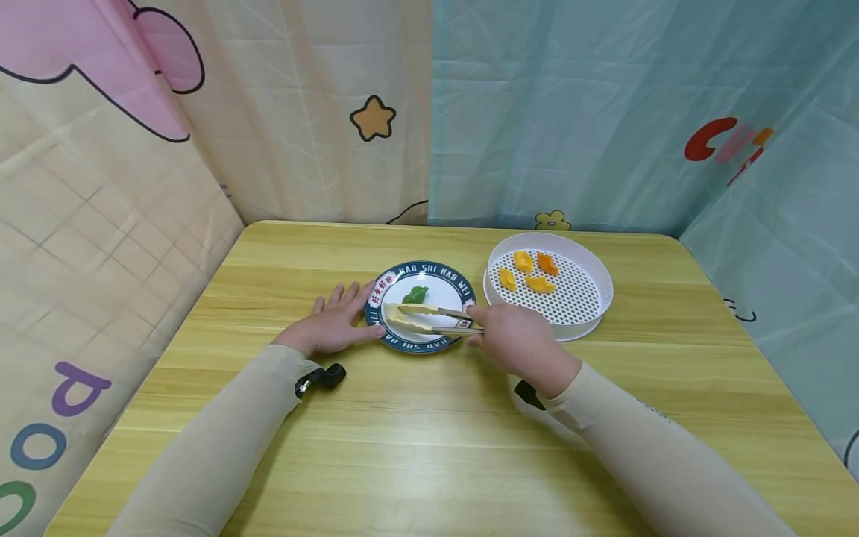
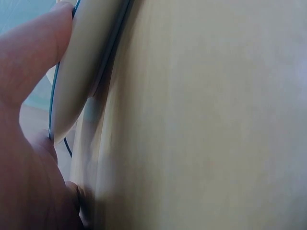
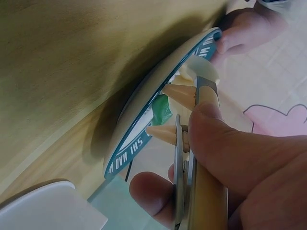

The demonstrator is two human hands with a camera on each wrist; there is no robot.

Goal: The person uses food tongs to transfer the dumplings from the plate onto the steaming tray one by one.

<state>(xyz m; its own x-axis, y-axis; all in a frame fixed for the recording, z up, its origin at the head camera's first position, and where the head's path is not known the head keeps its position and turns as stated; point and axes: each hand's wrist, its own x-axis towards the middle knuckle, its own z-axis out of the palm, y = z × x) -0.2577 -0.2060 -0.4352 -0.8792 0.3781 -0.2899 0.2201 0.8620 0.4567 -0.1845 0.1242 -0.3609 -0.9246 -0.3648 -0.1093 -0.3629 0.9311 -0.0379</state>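
A plate (image 1: pixel 444 292) on a table (image 1: pixel 429 432) holds a morsel (image 1: pixel 415 295) near centre, toward 12 o'clock; the left hand (image 1: pixel 333 322) meets its rim at 9, tongs (image 1: pixel 456 330) cross from past 3, a tray (image 1: pixel 584 300) stands near 3, four pieces (image 1: pixel 540 285) toward its 10.

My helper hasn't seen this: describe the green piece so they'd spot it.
On the wooden table, find the plate with the blue lettered rim. The green piece lies on its white centre, beyond the tongs, while pieces in the white tray are yellow or orange.
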